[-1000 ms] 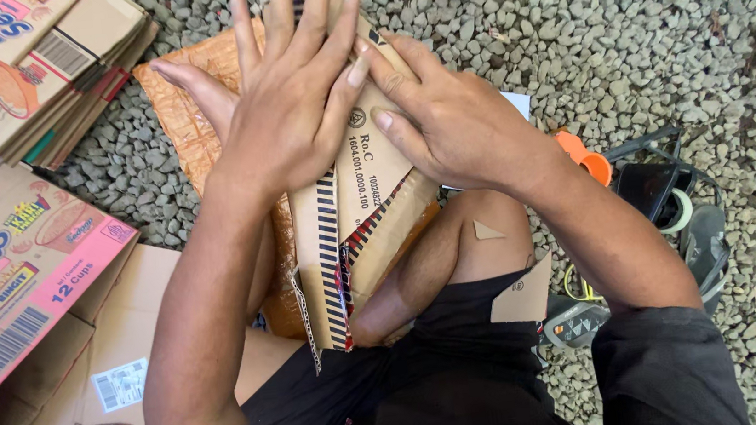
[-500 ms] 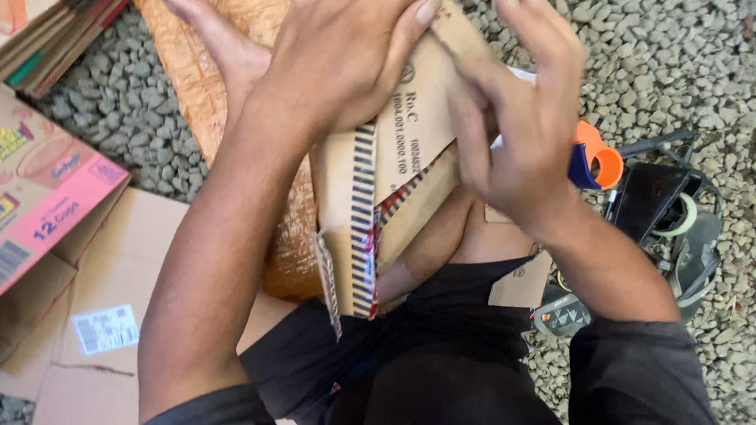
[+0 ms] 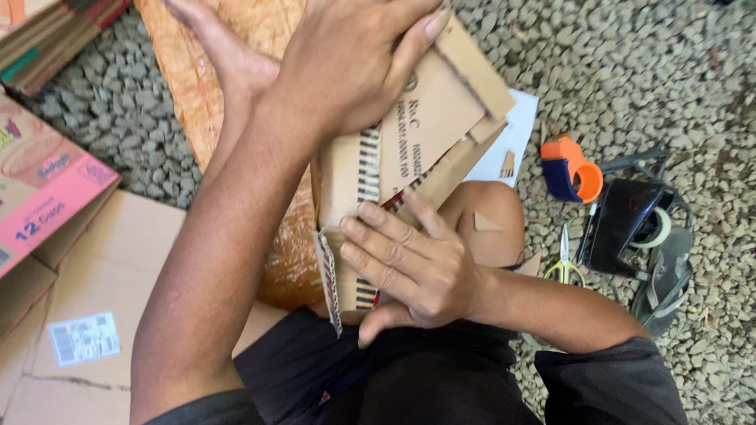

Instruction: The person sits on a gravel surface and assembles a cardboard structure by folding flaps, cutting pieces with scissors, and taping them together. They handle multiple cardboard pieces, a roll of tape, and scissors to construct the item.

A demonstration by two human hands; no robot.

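The left hand (image 3: 354, 58) is pressing flat, fingers spread, on the far end of the folded cardboard piece (image 3: 426, 134) lying across the person's lap, while the right hand (image 3: 411, 269) is lying open-palmed on its near end (neither is clenching). It is looking light, stiff and creasable, best gripped along the edges

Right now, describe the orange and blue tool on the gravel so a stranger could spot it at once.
Start from the folded cardboard piece under the person's two hands. Just to its right, past a white sheet, the small tool lies on the gravel. It alone is bright orange with a blue body; the black tape dispenser beside it is larger and dark.
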